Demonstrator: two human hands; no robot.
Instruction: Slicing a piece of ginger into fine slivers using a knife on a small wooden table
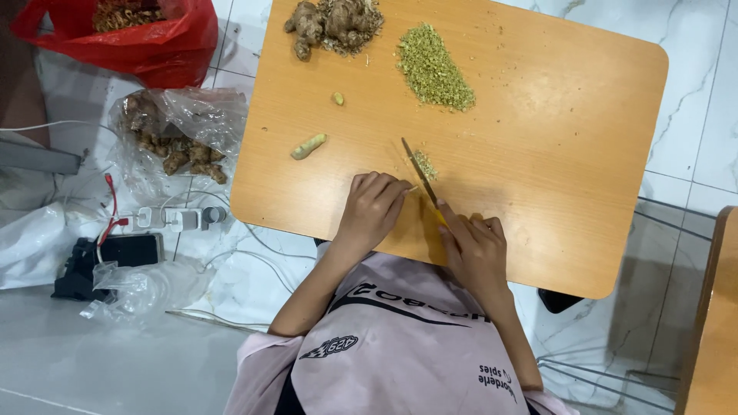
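My right hand (477,250) grips a knife (419,170) by its yellow handle, with the blade pointing away over the wooden table (553,154). Curled just left of the blade, my left hand (373,209) pins a thin strip of ginger (412,188) with its fingertips. A few chopped bits (425,164) lie beside the blade. Farther back lies a heap of minced ginger (434,69) and a clump of whole ginger roots (334,27). A peeled ginger finger (308,146) and a tiny nub (337,98) lie to the left.
On the tiled floor to the left are a red bag (154,42), a clear bag of ginger roots (175,142), a white power strip (181,219) with cables, a black device (108,257) and crumpled plastic (146,288). Another wooden table edge (711,330) stands at the right.
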